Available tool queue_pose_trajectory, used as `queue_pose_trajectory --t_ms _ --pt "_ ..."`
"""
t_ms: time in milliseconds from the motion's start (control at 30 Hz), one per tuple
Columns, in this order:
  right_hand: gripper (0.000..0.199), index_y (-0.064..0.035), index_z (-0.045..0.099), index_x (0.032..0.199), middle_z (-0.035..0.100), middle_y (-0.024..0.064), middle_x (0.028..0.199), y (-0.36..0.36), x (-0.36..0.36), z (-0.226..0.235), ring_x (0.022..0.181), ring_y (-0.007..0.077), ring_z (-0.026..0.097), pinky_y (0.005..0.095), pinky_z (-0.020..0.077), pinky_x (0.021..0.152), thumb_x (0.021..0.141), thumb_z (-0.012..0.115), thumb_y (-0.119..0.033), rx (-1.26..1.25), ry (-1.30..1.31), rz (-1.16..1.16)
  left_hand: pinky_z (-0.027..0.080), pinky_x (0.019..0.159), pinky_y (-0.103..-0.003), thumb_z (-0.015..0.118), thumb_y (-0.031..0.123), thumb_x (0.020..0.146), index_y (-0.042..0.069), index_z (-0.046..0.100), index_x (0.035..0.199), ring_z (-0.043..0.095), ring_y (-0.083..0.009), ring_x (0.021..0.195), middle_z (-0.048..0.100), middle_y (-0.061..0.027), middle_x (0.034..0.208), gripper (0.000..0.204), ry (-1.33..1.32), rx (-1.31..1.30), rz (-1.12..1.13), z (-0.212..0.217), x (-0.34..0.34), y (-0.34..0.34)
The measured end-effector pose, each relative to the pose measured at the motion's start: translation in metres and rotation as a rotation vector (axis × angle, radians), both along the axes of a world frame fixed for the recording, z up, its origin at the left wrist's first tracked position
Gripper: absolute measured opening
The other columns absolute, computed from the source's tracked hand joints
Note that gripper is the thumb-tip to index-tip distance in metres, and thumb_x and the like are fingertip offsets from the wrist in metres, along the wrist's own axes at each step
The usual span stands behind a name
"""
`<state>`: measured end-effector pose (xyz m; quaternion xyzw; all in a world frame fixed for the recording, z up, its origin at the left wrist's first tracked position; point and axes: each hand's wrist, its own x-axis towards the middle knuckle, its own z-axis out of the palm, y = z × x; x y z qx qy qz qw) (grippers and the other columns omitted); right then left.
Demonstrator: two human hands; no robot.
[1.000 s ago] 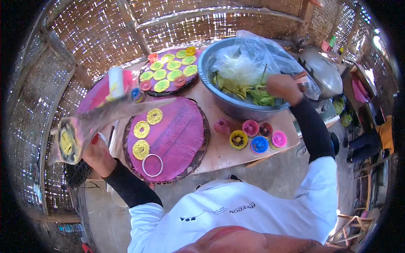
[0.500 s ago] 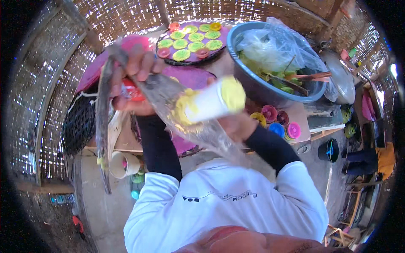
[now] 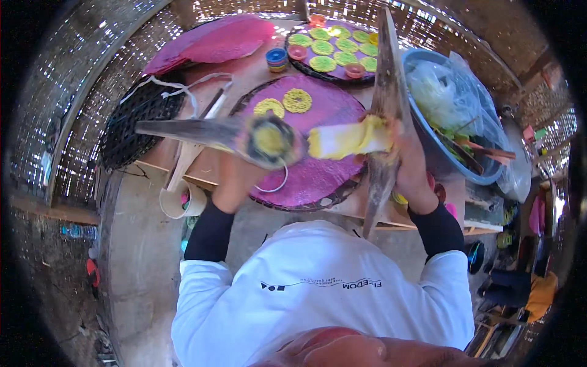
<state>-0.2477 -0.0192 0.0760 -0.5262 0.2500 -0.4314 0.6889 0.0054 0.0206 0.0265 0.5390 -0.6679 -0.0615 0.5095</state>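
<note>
Holding a weathered grey-brown wooden piece (image 3: 189,132) with a round yellow-smeared socket (image 3: 269,140), the left hand (image 3: 235,180) had its grip closed just below that socket, some fingers hidden from me. The right hand's (image 3: 411,165) grip was wrapped round the middle of a long wooden bar (image 3: 391,73); its paste-coated white cylinder (image 3: 342,141) jutted leftward, apart from the socket. Beneath lay a round purple-pink sheet (image 3: 333,104) on the worktop (image 3: 251,61).

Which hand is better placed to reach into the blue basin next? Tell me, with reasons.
The right hand, most likely: it is nearer the blue basin, while the left hand is farther left. Both hold wooden pieces, so the right would probably need freeing first.
</note>
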Motion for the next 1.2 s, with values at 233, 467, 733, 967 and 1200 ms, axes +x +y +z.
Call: queue_pose_trajectory --t_ms 233,467,733,967,1200 --pt "0.073 0.0045 0.016 0.129 0.034 0.0205 0.124 0.01 0.037 0.019 0.116 0.0283 0.035 0.0355 0.0269 0.096 0.078 0.057 -0.026 -0.728 0.436 -0.025 0.042 0.061 -0.039 0.071 0.04 0.056 0.015 0.059 0.086 0.054 -0.0276 0.07 0.056 -0.0077 0.074 0.041 -0.387 0.044 0.099 0.027 -0.012 0.031" --pt "0.08 0.0089 0.016 0.127 0.035 0.0281 0.12 0.025 0.045 0.022 0.101 0.0414 0.044 0.0418 0.0383 0.085 0.069 0.063 -0.021 -1.124 0.615 0.121 0.045 0.06 -0.04 0.072 0.037 0.053 0.013 0.061 0.085 0.057 -0.0308 0.07 0.059 -0.0102 0.075 0.042 -0.238 0.295 -0.119 0.017 -0.023 0.046" --pt "0.088 0.0074 0.016 0.128 0.035 0.0256 0.123 0.022 0.046 -0.01 0.108 0.0356 0.043 0.0386 0.0369 0.089 0.065 0.069 -0.023 -1.079 0.647 0.173 0.038 0.088 -0.04 0.076 0.038 0.048 0.009 0.052 0.107 0.047 -0.0318 0.106 0.052 -0.0146 0.109 0.07 -0.099 0.451 -0.157 -0.021 -0.028 0.043" --pt "0.082 0.0005 0.023 0.13 0.037 0.0107 0.125 -0.033 0.031 -0.027 0.109 0.0192 0.043 0.0332 0.0359 0.092 0.075 0.057 -0.05 0.32 0.41 0.766 0.029 0.097 -0.037 0.073 0.042 0.057 0.004 0.041 0.12 0.041 -0.0283 0.113 0.042 -0.0143 0.123 0.081 -0.116 0.416 -0.417 0.01 0.045 0.0" --pt "0.066 -0.0006 0.036 0.123 0.051 0.0075 0.109 -0.036 0.047 -0.026 0.097 0.0145 0.051 0.0278 0.0414 0.085 0.08 0.05 -0.049 0.446 0.435 0.728 0.027 0.099 -0.037 0.053 0.068 0.063 0.007 0.023 0.133 0.034 -0.024 0.12 0.036 -0.0085 0.13 0.098 1.405 -0.224 -1.034 0.014 0.097 -0.049"
